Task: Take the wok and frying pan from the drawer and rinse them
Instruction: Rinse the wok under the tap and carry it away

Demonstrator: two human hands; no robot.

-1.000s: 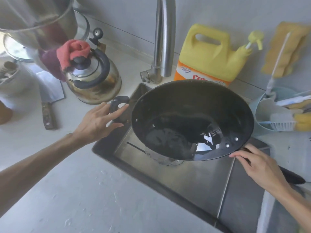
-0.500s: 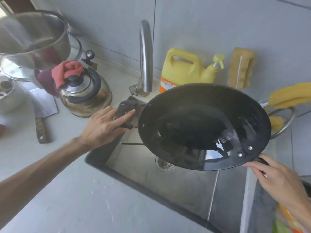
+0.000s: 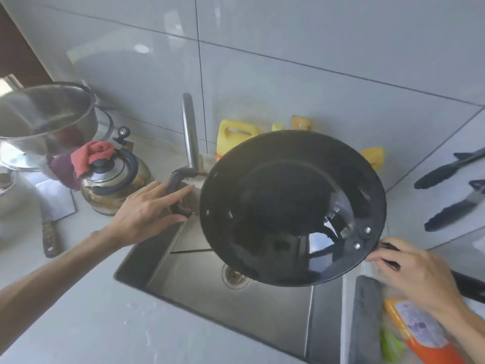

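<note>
A black wok [image 3: 283,200] hangs tilted above the steel sink [image 3: 199,279], its wet inside facing me. My right hand [image 3: 417,274] grips its long black handle at the lower right. My left hand [image 3: 147,214] reaches to the small black loop handle [image 3: 178,190] on the wok's left side, fingers stretched along it and the thumb beneath. The tall tap [image 3: 190,132] stands just behind the wok's left rim. No frying pan shows in this view.
A steel kettle [image 3: 115,185] with a red cloth stands left of the sink beside a large pot [image 3: 44,119] and a cleaver [image 3: 52,214]. A yellow detergent jug [image 3: 236,135] sits behind the wok. Dark utensils [image 3: 451,166] hang at the right. An orange bottle [image 3: 420,334] lies at lower right.
The wok has risen and swung right, away from the sink bottom, and the view has tilted upward. My left hand stays at the loop handle; my right keeps the long handle.
</note>
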